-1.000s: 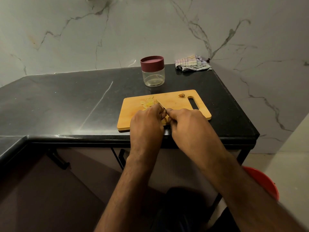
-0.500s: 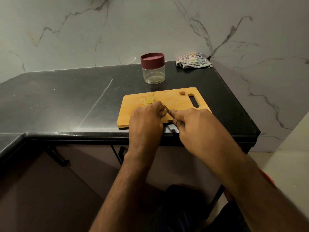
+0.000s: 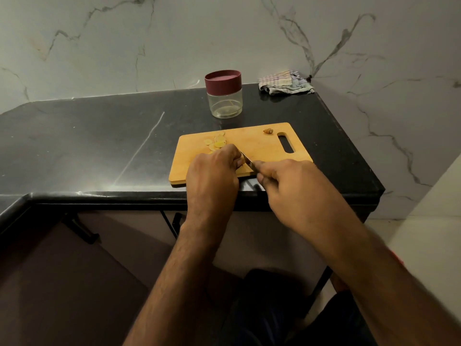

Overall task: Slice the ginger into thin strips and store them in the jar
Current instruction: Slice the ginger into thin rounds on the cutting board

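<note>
Gripping the knife [image 3: 247,162], the right hand [image 3: 294,193] angles its blade up-left across the board [image 3: 259,146]; left hand [image 3: 214,176] curls over hidden ginger.

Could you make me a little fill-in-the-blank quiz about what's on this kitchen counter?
1. The jar has a maroon ____ on it.
2. The right hand holds a ____.
3. The ginger slices lie on a wooden cutting ____.
4. A striped ____ lies in the counter's far corner.

Missing words: lid, knife, board, cloth.
</note>
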